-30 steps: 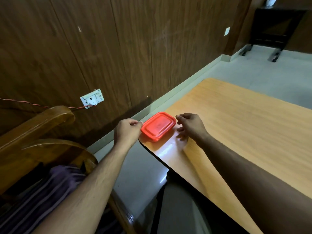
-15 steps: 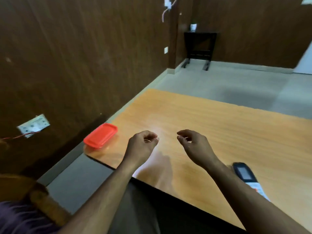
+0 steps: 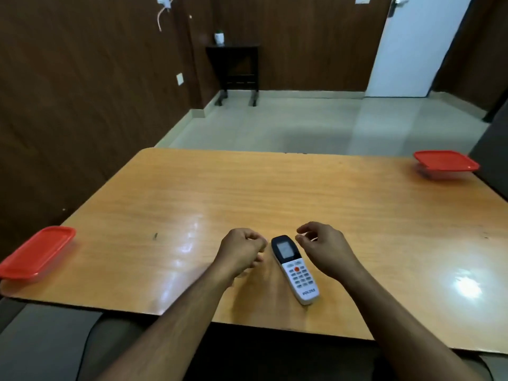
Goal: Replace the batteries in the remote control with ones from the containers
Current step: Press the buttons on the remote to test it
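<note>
A white remote control (image 3: 295,270) with a dark screen end lies face up on the wooden table (image 3: 275,193), near its front edge. My left hand (image 3: 242,254) hovers just left of the remote with its fingers curled in; nothing shows inside it. My right hand (image 3: 324,251) hangs just right of the remote's screen end, fingers apart and empty. A container with a red lid (image 3: 37,255) sits at the table's near left corner. A second red-lidded container (image 3: 446,163) stands at the far right corner. Both lids are on.
A dark wood-panelled wall runs along the left. A small dark side table (image 3: 236,70) stands against the far wall, and a white door (image 3: 412,45) is at the back right. A dark object edges the table's right side.
My view swung right, away from the left container. Both hands left that container and moved to either side of the remote. The second container came into view.
</note>
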